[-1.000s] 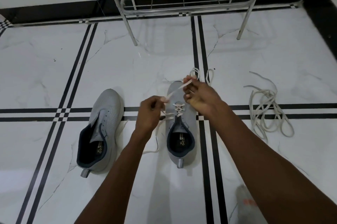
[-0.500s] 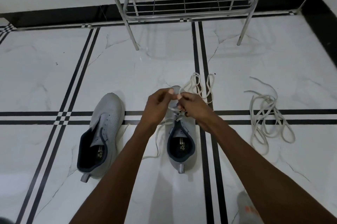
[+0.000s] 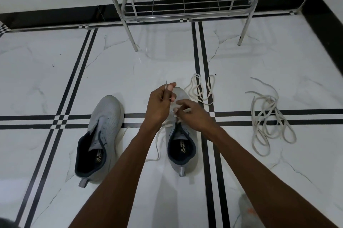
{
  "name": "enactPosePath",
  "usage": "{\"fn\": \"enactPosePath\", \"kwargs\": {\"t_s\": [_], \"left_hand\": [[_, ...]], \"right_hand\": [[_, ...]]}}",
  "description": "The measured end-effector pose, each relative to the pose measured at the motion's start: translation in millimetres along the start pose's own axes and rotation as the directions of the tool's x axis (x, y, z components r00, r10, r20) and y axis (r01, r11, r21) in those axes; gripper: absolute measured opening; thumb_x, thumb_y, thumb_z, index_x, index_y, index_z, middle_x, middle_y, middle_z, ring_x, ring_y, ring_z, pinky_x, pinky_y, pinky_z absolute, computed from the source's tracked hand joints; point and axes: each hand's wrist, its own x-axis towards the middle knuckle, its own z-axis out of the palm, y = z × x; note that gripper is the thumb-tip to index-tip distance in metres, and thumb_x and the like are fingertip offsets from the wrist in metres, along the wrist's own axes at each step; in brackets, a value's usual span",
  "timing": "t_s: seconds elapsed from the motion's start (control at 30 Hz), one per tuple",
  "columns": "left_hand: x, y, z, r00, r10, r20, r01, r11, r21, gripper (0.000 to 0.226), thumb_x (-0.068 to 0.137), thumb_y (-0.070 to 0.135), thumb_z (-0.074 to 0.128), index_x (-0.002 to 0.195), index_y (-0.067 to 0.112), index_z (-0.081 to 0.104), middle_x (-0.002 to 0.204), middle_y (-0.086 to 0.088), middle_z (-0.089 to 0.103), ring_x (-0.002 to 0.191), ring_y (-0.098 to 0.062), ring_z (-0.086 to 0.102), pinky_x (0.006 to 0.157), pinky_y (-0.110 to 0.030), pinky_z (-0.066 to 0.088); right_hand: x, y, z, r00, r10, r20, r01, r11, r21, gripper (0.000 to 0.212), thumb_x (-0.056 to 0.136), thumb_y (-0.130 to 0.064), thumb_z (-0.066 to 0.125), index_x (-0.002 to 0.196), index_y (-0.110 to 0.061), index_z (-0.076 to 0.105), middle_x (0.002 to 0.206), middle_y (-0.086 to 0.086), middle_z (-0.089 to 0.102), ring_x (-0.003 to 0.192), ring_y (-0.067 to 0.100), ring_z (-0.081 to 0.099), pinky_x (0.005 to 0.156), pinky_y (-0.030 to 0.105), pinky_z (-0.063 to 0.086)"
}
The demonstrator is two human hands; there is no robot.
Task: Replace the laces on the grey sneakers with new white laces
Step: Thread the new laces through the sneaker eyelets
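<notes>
Two grey sneakers stand on the white floor. The left sneaker has no lace in it. The right sneaker is partly laced with a white lace whose free end loops on the floor past the toe. My left hand pinches the lace's tip upright above the toe. My right hand holds the lace over the eyelets and hides the crossings. Another strand trails down between the sneakers.
A pile of loose off-white laces lies on the floor to the right. A metal wire rack stands at the back on thin legs. Black skirting runs along the far wall and the right wall.
Both hands came together over the right sneaker's toe. The left hand now holds the lace tip upright, and the right hand has dropped onto the eyelets. More lace loops lie past the toe.
</notes>
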Motion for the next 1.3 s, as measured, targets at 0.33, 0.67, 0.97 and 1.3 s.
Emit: {"fn": "enactPosePath", "kwargs": {"t_s": [0.33,0.67,0.97,1.3], "left_hand": [[-25,-32,-5,1.000,-0.001,0.016,-0.005,0.921,0.389,0.003,0.105,0.008,0.045,0.105,0.008,0.048,0.082,-0.004,0.061,0.064,-0.008,0.054,0.057,-0.022,0.041],[-53,-51,2,0.997,0.079,0.003,-0.075,0.947,0.313,0.013,0.103,0.019,0.058,0.098,0.010,0.065,0.081,0.001,0.071,0.075,-0.005,0.066,0.070,-0.007,0.047],[-51,-44,3,0.992,0.108,0.070,-0.128,0.902,0.413,0.010,0.099,0.017,0.063,0.102,0.012,0.072,0.094,0.002,0.072,0.083,-0.003,0.063,0.073,-0.003,0.044],[-54,-42,8,0.982,0.187,0.002,-0.167,0.875,0.454,0.009,0.087,0.021,0.076,0.090,0.013,0.078,0.091,-0.001,0.074,0.085,-0.012,0.065,0.082,-0.023,0.050]], "right_hand": [[-37,11,3,0.987,-0.156,-0.042,0.125,0.900,-0.417,0.021,0.081,-0.030,0.074,0.077,-0.013,0.062,0.072,-0.003,0.058,0.063,0.010,0.055,0.056,0.030,0.045],[-35,30,3,0.960,-0.189,-0.204,0.119,0.942,-0.312,0.012,0.083,-0.025,0.071,0.082,-0.016,0.078,0.080,-0.005,0.075,0.074,0.008,0.068,0.071,0.028,0.055],[-32,29,-15,0.962,0.266,-0.056,-0.228,0.903,0.365,0.012,0.090,-0.010,0.070,0.087,-0.003,0.078,0.083,0.014,0.076,0.082,0.022,0.072,0.069,0.033,0.063],[-30,28,-10,0.970,0.226,-0.093,-0.190,0.936,0.295,0.016,0.091,-0.008,0.066,0.089,0.004,0.076,0.089,0.022,0.074,0.078,0.022,0.070,0.072,0.035,0.064]]}}
